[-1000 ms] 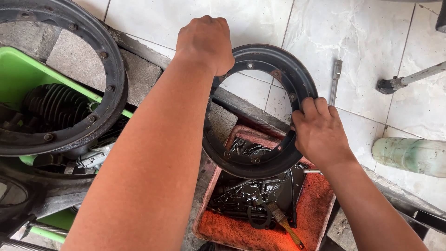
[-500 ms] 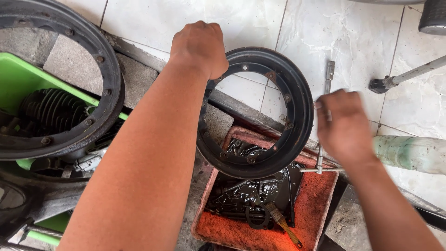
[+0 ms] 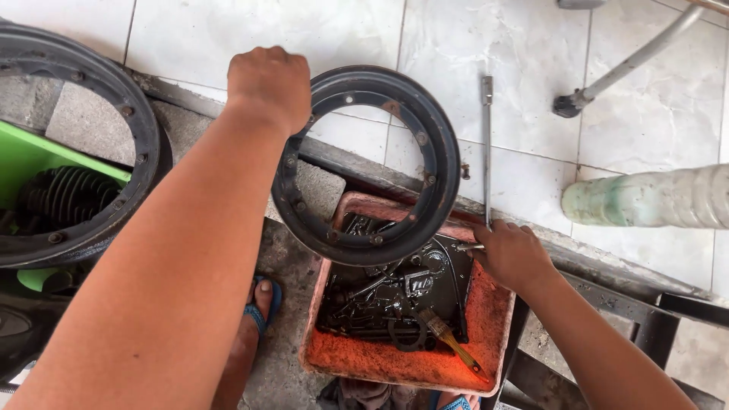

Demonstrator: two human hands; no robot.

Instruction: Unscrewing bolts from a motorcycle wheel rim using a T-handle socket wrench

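I note an orange tray (image 3: pixel 395 364) of greasy parts and a brush (image 3: pixel 452 343) below, a second rim (image 3: pixel 76 144) at left, a bottle (image 3: pixel 653 199) at right. My left hand (image 3: pixel 267 85) reaches forward, fingers closed over the rim (image 3: pixel 372 163), holding it upright above the tray. My right hand (image 3: pixel 512 254) sits at the tray's edge, fingers curled around a long wrench (image 3: pixel 486 144) lying on the tiled floor (image 3: pixel 531 45).

Wheel rim half (image 3: pixel 367 163) stands over the far-left edge of the tray (image 3: pixel 486 342), left hand (image 3: pixel 267 83) on its far-left rim. Right hand (image 3: pixel 512 254) at tray's right edge, on a T-handle wrench (image 3: pixel 486 144). Brush (image 3: pixel 449 340) lies in tray. Second rim (image 3: pixel 72 144) far left; bottle (image 3: pixel 653 197) right.
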